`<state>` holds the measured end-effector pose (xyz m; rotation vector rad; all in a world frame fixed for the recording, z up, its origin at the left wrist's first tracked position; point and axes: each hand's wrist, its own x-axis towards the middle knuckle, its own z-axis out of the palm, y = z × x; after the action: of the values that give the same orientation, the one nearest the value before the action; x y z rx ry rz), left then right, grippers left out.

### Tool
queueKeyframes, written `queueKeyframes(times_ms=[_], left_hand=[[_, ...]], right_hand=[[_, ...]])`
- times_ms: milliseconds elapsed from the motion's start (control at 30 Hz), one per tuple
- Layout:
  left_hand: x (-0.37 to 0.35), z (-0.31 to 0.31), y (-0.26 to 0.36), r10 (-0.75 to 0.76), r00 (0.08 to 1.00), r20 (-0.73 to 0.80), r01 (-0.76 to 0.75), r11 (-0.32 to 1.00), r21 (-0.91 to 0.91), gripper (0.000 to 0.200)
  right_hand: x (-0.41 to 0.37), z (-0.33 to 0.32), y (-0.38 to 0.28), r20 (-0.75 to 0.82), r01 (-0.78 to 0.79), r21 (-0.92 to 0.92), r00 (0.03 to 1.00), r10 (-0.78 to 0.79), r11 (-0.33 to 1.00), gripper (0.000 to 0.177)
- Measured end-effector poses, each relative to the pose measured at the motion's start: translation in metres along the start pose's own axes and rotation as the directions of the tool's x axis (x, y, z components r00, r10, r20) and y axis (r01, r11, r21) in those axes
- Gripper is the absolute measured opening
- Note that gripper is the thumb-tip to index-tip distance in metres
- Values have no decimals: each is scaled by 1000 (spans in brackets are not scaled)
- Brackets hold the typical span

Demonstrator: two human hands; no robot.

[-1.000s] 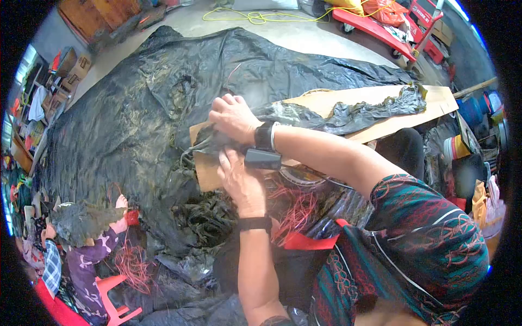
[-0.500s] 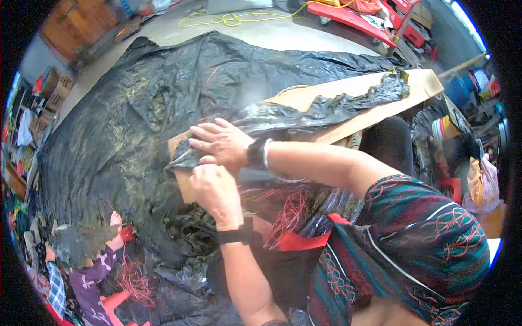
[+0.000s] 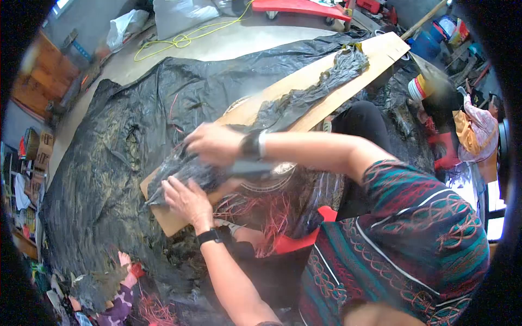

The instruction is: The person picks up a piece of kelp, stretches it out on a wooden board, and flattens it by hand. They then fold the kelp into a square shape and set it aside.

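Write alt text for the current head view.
A person's left hand touches dark, crumpled material on a wooden board, the right hand blurred over it. Black sheeting spreads across the floor; another person is partly visible at lower left.

A smooth, pale grey floor (image 3: 261,33) crosses the top of the frame, carrying a thin yellow looped cord (image 3: 182,39) and a flat red wheeled trolley (image 3: 299,6), while a wide, crumpled black plastic sheet (image 3: 87,185) covers the floor through the middle and left. At the upper left, a brown wooden panel (image 3: 43,81) stands near a blue-grey wall (image 3: 89,19) and a white plastic bag (image 3: 126,28), and brown cardboard boxes (image 3: 43,149) are stacked at the left edge. A blue plastic tub (image 3: 427,46) sits at the upper right, and glaring white light (image 3: 495,209) shows at the right edge, too bright to tell its source.
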<state>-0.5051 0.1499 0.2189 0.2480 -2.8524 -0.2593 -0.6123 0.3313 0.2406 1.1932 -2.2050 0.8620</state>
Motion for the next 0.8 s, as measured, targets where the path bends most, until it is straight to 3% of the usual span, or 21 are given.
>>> queueKeyframes(times_ms=[33,100,167,367,500,567,600,667,700,767,800], left_hand=[[-1,-2,5,-17,1000,26,16,999,49,61],[-3,0,12,-36,999,25,34,995,93,65],[-1,-3,17,-70,994,85,61,993,102,66],[-1,-4,21,-2,984,180,-27,987,156,62],[-5,-6,30,14,994,106,-33,982,184,69],[-3,-11,36,-61,984,167,35,988,152,85],[-2,-11,38,-59,984,170,33,988,150,85],[-2,-12,41,-97,975,200,68,986,151,99],[-1,-15,42,-96,975,201,67,986,150,99],[0,-19,45,-101,962,255,65,988,143,108],[0,-19,44,-98,961,257,63,988,140,108]], right_hand=[[-15,-11,17,-9,-76,18,997,77,997,16],[-42,-60,25,163,-328,-68,928,335,942,20],[-71,-80,35,88,-326,-168,935,343,930,21],[-96,-80,35,69,-362,-84,927,368,928,17],[-86,-81,22,82,-390,-211,907,414,896,18],[-84,-86,20,171,-544,-131,811,559,829,18],[-81,-87,21,171,-546,-133,809,562,827,18],[-69,-90,27,321,-664,-120,678,661,738,24],[-63,-92,28,321,-664,-121,677,663,737,24],[-50,-94,30,478,-689,-263,516,711,676,25],[-45,-93,33,499,-682,-297,486,717,668,22]])
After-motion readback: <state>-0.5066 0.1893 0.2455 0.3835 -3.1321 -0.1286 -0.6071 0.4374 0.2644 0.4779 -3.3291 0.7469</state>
